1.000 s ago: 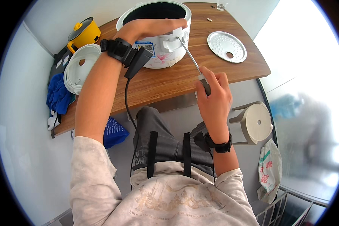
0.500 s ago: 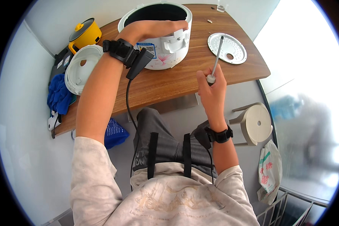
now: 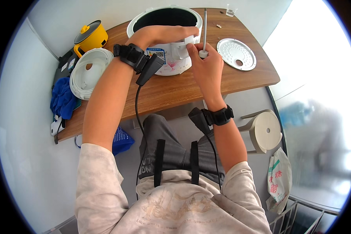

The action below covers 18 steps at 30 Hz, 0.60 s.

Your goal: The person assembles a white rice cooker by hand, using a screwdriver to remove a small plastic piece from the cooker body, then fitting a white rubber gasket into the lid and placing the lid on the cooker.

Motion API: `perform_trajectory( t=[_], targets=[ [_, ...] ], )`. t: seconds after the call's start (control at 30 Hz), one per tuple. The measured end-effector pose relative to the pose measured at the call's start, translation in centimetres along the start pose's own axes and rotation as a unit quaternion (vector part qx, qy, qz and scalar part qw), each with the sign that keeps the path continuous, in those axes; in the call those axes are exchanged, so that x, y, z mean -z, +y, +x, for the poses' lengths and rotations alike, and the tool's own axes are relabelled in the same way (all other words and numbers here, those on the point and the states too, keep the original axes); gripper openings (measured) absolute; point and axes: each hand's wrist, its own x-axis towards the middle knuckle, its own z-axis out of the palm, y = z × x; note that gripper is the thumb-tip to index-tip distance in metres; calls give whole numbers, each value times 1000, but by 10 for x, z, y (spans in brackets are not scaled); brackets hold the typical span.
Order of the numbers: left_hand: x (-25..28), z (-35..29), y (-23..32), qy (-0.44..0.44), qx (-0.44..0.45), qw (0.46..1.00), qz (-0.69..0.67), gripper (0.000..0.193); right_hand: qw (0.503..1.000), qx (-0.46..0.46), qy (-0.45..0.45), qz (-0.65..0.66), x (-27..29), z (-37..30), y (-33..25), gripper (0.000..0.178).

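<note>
A white rice cooker body (image 3: 174,67), lidless and dark inside, stands on the wooden table. My left hand (image 3: 165,34) lies across its near rim, gripping the front edge; some of its fingers are hidden. Just below them, a white tab-like part (image 3: 189,39) stands out above the cooker's front bracket (image 3: 179,50). In my closed right hand (image 3: 207,64) is a screwdriver (image 3: 205,29), its metal shaft pointing up and away. The right thumb is beside the bracket, at the white part; whether it touches cannot be made out.
A perforated metal disc (image 3: 236,54) lies right of the cooker, with a clear cup (image 3: 231,10) behind. At left are a white lid part (image 3: 75,84), a yellow pot (image 3: 95,39) and blue cloth (image 3: 62,97). A beige stool (image 3: 267,128) stands right, below table height.
My right hand has moved up and left with the screwdriver, from the table's front edge to the cooker's front. The left hand stays on the cooker.
</note>
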Motion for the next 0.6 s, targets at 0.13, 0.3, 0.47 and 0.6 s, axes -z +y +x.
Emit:
perform_trajectory(
  t=[0.13, 0.3, 0.47, 0.6],
  targets=[
    [-3, 9, -5, -15, -31, 999, -16, 63, 990, 107, 47, -74, 3, 0, 0, 21],
    [0, -3, 9, 4, -4, 1000, -6, 60, 990, 96, 29, -101, 3, 2, -10, 15],
    [8, -2, 8, -46, -31, 998, -13, 61, 989, 109, 39, -92, 3, 2, -9, 16],
    [1, 0, 4, -17, -22, 1000, 1, 61, 987, 127, 62, -73, 1, 1, -2, 17]
  ],
)
